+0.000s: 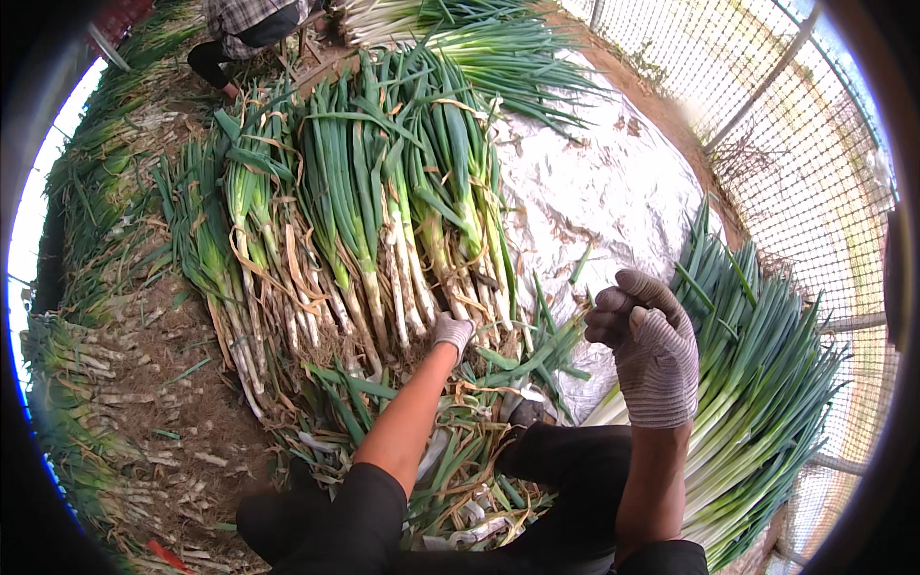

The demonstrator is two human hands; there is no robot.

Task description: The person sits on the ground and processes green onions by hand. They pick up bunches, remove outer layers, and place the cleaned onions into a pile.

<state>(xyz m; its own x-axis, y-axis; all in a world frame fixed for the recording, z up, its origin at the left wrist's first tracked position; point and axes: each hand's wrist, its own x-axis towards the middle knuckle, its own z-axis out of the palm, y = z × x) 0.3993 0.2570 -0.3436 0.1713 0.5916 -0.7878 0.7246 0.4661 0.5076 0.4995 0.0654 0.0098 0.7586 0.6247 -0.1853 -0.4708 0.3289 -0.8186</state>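
In a striped, dirt-stained glove, my left hand (454, 332) reaches into the root ends of a row of untrimmed long green onions (370, 215). It closes around the lower white end of a stalk (454, 291); its fingertips are hidden. My right hand (650, 352), gloved the same way with the thumb tip bare, is raised at the right. Its fingers are loosely bent, and nothing shows between them and the thumb. Below and beside it lies a heap of cleaned long green onions (747, 388) with pale stems and green tops.
Stripped leaves (460, 467) litter the ground around my legs. Silvery sheeting (589, 187) spreads at the right, beside a mesh fence (812, 144). More unclean onions (151, 431) line the left. Another person (251, 29) sits at the back near further cleaned onions (489, 57).
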